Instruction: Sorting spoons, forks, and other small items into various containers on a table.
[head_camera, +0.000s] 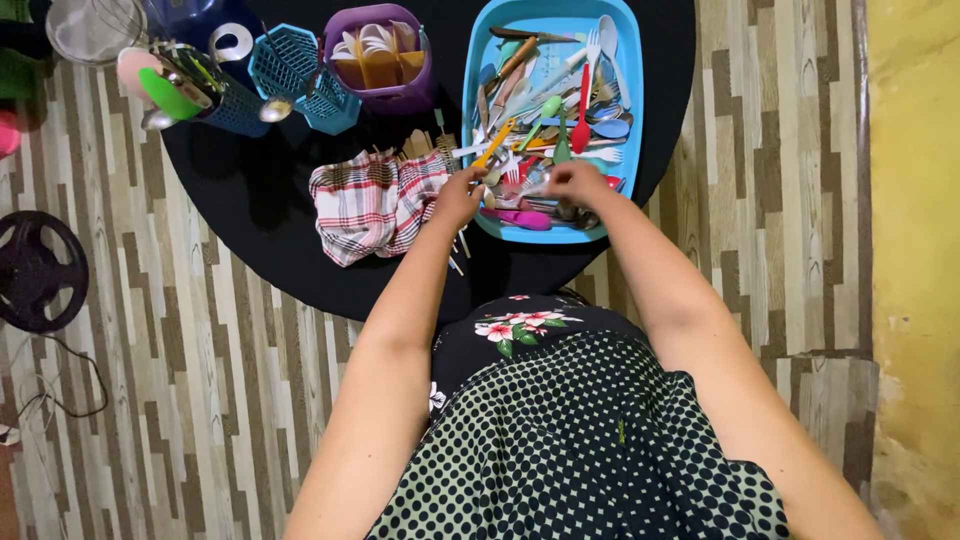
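Hands meet at the near end of a blue tray (478, 120) heaped with mixed cutlery (560, 120): spoons, forks and knives in metal and coloured plastic, lying every way. The left hand (458, 195) hovers at the tray's near-left corner, its grip narrow, fingers pinched together on what looks like a thin utensil, though the piece itself is too small to make out. The right hand (577, 182) lies over the pile at the tray's near edge, fingers curled down into the cutlery; whether it holds a piece I cannot tell.

Just left of the left hand lies a crumpled checked cloth (372, 203), close enough to serve for wiping, with a few wooden sticks (420, 145) beside it. Further back stand the sorting holders: a purple caddy (380, 60) with white spoons upright in its compartments, a teal basket (300, 75) tipped on its side, and a darker blue basket (215, 95) holding utensils and a green-handled piece. They sit within arm's reach, well apart from the tray.

All of this rests on a round black counter (250, 220). The floor (200, 400) is striped in beige and brown planks; a yellow wall (915, 250) runs along the right, and a black round object (35, 270) with a cable lies on the floor at left.
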